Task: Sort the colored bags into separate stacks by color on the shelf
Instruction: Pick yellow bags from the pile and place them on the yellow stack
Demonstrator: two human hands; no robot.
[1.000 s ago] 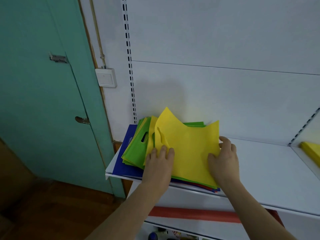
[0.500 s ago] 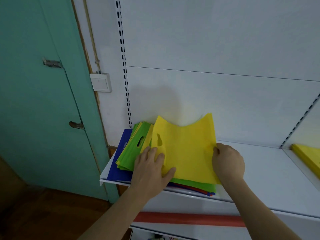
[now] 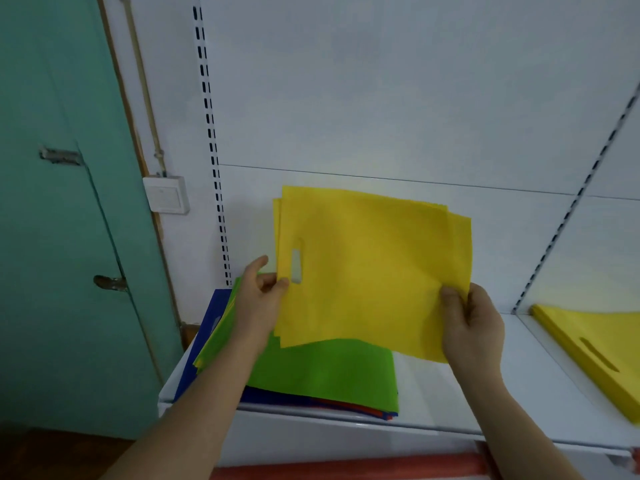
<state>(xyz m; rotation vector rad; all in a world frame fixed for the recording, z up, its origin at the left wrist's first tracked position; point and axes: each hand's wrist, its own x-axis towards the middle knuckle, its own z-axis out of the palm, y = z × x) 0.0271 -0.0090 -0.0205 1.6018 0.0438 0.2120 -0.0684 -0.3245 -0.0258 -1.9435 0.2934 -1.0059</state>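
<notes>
Two hands hold up yellow bags (image 3: 374, 271), a few sheets overlapped, above the white shelf (image 3: 450, 396): my left hand (image 3: 259, 303) pinches their left edge beside the handle cutout, my right hand (image 3: 472, 327) grips the lower right corner with thumb in front and fingers (image 3: 479, 306) curled behind. Below the lifted bags, at the shelf's left end, the mixed pile (image 3: 325, 372) lies with a green bag on top and blue and red edges showing underneath. At the shelf's far right, well apart from the pile, a yellow stack (image 3: 595, 351) lies flat.
</notes>
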